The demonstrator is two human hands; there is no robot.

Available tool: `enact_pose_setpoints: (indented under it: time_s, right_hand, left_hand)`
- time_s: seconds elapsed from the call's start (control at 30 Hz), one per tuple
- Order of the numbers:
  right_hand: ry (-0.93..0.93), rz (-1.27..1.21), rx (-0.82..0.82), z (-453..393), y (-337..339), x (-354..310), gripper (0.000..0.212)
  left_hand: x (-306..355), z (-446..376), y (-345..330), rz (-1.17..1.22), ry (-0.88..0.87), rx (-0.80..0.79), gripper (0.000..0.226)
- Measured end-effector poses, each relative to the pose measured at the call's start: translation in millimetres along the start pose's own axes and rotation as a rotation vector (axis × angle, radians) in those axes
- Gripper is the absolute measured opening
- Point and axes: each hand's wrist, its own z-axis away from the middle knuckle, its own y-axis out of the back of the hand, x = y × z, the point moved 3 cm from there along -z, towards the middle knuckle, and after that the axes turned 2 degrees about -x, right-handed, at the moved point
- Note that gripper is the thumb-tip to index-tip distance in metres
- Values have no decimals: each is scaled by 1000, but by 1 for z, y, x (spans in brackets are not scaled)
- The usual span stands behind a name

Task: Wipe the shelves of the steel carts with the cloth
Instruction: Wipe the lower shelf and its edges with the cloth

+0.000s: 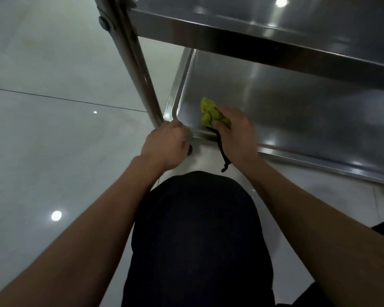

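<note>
A steel cart stands in front of me, with a lower shelf [286, 103] and an upper shelf [275, 29] above it. A crumpled yellow-green cloth [211, 113] lies on the lower shelf near its front left corner. My right hand [235, 129] grips the cloth and presses it onto the shelf; a dark cord hangs from the cloth over the shelf's front rim. My left hand [166, 145] grips the bottom of the cart's front left post [140, 69] at the shelf corner.
Glossy pale floor tiles [53, 140] spread to the left and under the cart. My knee in dark trousers [197, 229] is bent just in front of the cart. The upper shelf overhangs the back of the lower one.
</note>
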Motion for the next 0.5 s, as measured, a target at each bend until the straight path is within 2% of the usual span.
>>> enact_pose_setpoints:
  time_s: [0.13, 0.3, 0.43, 0.5]
  right_hand:
    - [38, 16, -45, -22, -23, 1, 30]
    - [71, 348, -298, -35, -50, 25, 39]
    - [153, 553, -402, -41, -69, 33, 44]
    - [136, 608, -419, -45, -79, 35, 46]
  left_hand:
    - [-9, -4, -12, -41, 31, -7, 35]
    - [-18, 1, -28, -155, -2, -50, 35]
    - [-20, 2, -31, -182, -28, -2, 37]
    - [-20, 2, -30, -191, -35, 10, 37]
